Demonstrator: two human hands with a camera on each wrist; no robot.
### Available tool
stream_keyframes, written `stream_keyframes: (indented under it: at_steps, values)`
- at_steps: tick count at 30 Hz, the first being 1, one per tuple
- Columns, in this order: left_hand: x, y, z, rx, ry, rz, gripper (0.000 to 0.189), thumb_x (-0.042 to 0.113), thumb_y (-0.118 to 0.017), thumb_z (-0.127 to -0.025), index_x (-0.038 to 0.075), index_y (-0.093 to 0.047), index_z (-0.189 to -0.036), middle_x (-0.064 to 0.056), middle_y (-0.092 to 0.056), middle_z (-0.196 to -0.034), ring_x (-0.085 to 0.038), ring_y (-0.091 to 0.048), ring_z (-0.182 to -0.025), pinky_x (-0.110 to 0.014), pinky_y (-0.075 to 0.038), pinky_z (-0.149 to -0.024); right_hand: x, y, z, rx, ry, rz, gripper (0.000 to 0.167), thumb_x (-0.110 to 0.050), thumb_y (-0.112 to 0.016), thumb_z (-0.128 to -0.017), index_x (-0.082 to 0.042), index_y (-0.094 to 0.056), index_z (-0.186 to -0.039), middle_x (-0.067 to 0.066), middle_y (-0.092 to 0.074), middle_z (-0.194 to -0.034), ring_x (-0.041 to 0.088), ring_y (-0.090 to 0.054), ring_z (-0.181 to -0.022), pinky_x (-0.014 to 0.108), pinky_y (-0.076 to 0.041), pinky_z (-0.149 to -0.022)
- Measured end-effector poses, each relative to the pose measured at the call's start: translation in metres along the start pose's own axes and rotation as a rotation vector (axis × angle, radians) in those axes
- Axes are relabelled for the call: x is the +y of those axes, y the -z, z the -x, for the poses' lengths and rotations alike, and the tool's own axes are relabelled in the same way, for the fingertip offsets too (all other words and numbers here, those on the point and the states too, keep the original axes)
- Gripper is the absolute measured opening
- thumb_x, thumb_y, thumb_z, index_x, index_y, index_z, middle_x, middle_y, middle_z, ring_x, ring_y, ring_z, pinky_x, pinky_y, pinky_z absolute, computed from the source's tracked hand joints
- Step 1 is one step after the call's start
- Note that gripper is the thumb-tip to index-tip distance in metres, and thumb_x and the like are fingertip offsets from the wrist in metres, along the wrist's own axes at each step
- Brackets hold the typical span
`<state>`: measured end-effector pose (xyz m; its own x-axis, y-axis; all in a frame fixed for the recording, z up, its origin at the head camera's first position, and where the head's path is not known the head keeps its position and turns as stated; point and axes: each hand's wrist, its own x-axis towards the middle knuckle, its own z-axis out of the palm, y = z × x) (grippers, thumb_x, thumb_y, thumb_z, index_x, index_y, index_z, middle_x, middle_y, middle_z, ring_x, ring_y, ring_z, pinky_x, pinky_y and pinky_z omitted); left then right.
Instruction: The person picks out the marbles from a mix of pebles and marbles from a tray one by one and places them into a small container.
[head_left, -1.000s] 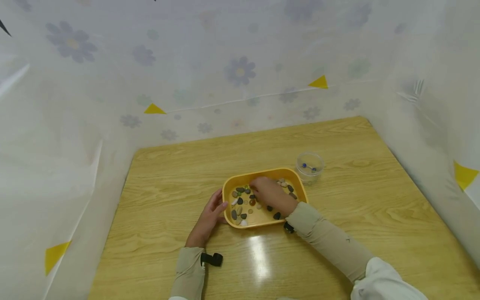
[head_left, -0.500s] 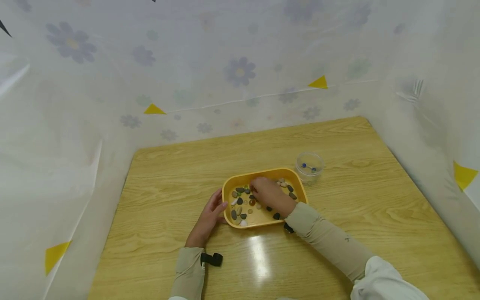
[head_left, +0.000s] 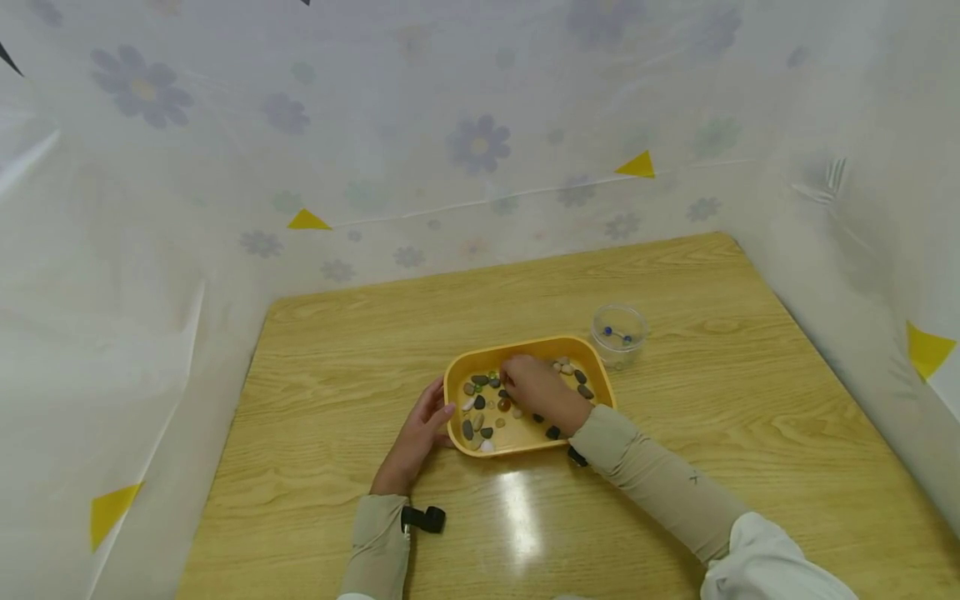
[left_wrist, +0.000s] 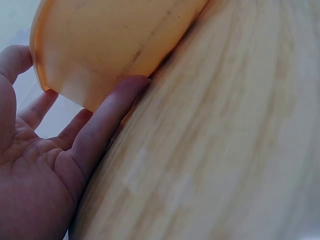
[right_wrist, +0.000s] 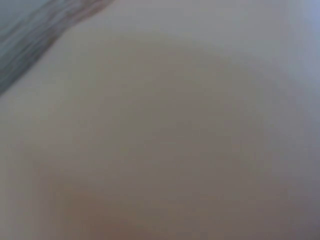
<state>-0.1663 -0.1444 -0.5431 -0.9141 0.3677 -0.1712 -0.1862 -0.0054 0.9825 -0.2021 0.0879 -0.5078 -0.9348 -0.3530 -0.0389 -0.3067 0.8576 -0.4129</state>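
A yellow tray [head_left: 528, 343] lies on the table with several dark, pale and glassy pebbles in it. At its left end my left hand [head_left: 416, 433] grips the tray, the thumb at the rim and the fingers along the outer wall. The left wrist view shows this hand [left_wrist: 65, 150] against the outside of the tray [left_wrist: 115, 45]. Inside the tray, my right hand [head_left: 542, 387] reaches down among the pebbles with bent fingers. Its fingertips are hidden, so whatever they touch or hold cannot be made out. The right wrist view is a blur.
A clear round container [head_left: 621, 332] with blue beads or marbles in it stands just beyond the tray's right end. The wooden table [head_left: 337, 367] is bordered by white flower-printed sheeting [head_left: 420, 150] with yellow tape pieces. Black wrist straps sit on both sleeves.
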Motion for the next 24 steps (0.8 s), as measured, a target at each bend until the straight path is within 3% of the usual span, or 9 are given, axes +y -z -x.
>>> stream_keyframes:
  at_steps: [10,18,24]
  values:
    - [0.002,0.001,0.0,-0.021,0.032,0.019,0.05,0.023,-0.051,-0.097,0.03,-0.032,-0.144,-0.003,-0.033,-0.145,-0.03,-0.042,-0.123,-0.045,-0.055,-0.072,0.0,-0.001,0.0,-0.025,-0.019,-0.018,0.009,-0.012,-0.059,-0.091,-0.013,-0.067,-0.088,-0.002,-0.061,-0.083,0.007,-0.05,-0.063,0.023,-0.044,-0.055]
    - [0.023,-0.004,0.009,-0.05,0.043,0.016,0.052,0.02,-0.049,-0.098,0.025,-0.029,-0.146,-0.006,-0.032,-0.146,-0.031,-0.041,-0.124,-0.045,-0.054,-0.074,0.0,-0.001,0.001,-0.019,-0.018,-0.015,0.008,-0.012,-0.059,-0.09,-0.013,-0.066,-0.086,-0.002,-0.058,-0.08,0.009,-0.049,-0.063,0.023,-0.043,-0.054]
    - [0.025,-0.004,0.01,-0.058,0.043,0.007,0.051,0.021,-0.049,-0.098,0.026,-0.029,-0.145,-0.006,-0.031,-0.145,-0.032,-0.04,-0.125,-0.046,-0.054,-0.075,0.0,0.009,0.005,-0.004,0.002,-0.119,0.014,-0.004,-0.053,-0.09,-0.008,-0.066,-0.086,0.001,-0.058,-0.079,0.012,-0.047,-0.062,0.025,-0.041,-0.054]
